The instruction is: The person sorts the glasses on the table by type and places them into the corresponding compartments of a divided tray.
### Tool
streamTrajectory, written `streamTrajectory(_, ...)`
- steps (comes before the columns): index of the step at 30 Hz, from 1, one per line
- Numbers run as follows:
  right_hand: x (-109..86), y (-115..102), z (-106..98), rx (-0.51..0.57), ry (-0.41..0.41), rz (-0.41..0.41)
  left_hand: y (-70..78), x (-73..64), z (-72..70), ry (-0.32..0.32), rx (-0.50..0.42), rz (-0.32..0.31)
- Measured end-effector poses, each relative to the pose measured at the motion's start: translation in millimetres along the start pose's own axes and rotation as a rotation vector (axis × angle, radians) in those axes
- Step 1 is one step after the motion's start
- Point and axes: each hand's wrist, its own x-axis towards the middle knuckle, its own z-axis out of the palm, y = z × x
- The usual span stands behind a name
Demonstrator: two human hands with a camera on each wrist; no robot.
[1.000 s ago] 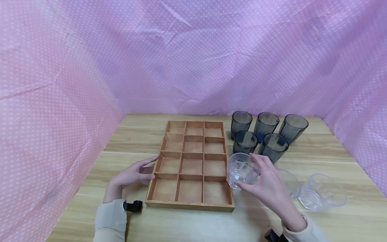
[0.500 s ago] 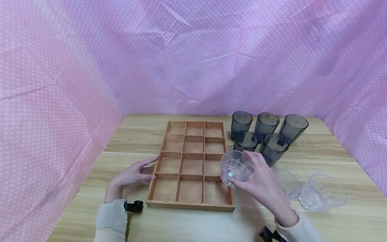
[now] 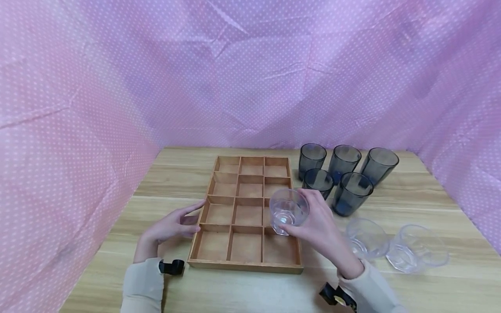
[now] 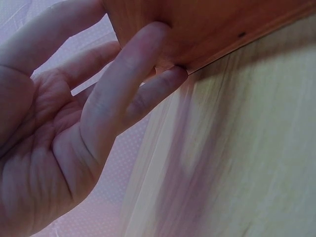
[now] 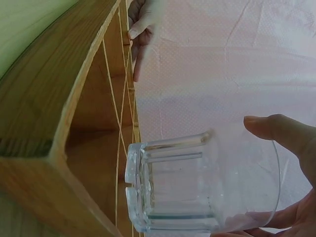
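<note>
A clear drinking glass [image 3: 288, 211] is held upright in my right hand [image 3: 318, 221], thumb and fingers round its sides near the rim. It hangs over the right column of a shallow wooden compartment tray [image 3: 244, 268]. From the right wrist view, the thick base of the glass [image 5: 177, 185] faces the compartments, close over the dividers. My left hand [image 3: 174, 226] touches the tray's left side. Extended fingertips [image 4: 170, 79] lie against that wooden side [image 4: 212, 29] in the left wrist view. The tray's compartments hold nothing.
Several smoky grey tumblers [image 3: 354, 191] stand at the back right, just beyond the tray. Two more clear glasses, one near my right wrist [image 3: 368, 241] and another farther right [image 3: 419, 250], are on the wood-grain table [image 3: 242, 295]. A pink dotted cloth [image 3: 250, 74] surrounds the table.
My right hand has carried the clear glass leftward, from beside the tray's right edge to above its right column. The left hand and tray have stayed put.
</note>
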Motion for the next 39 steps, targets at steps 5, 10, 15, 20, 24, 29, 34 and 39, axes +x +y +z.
streamTrajectory(5,7.0,-5,10,0.014,-0.025,-0.010,1.0,-2.8,-2.0,0.007,0.006,0.002)
streamTrajectory(10,13.7,-11,17,0.037,-0.030,-0.010,1.3,-2.0,-2.9,0.003,0.010,0.008)
streamTrajectory(15,22.7,-19,22,0.048,-0.031,-0.005,1.3,-1.8,-3.7,-0.001,0.009,0.008)
streamTrajectory(20,32.1,-29,26,0.065,-0.067,0.011,0.4,-3.4,-4.5,-0.001,0.003,-0.001)
streamTrajectory(24,40.2,-36,30,0.091,-0.088,0.027,-0.1,-2.8,-5.5,-0.002,0.004,0.007)
streamTrajectory(29,50.2,-44,37,0.096,-0.100,0.033,-0.2,-1.6,-6.0,-0.008,0.003,0.012)
streamTrajectory(34,59.8,-49,45,0.112,-0.114,0.042,0.0,0.2,-5.5,-0.006,-0.003,0.007)
streamTrajectory(39,68.6,-49,51,0.140,-0.099,0.043,0.4,3.3,-4.3,-0.007,-0.007,0.001)
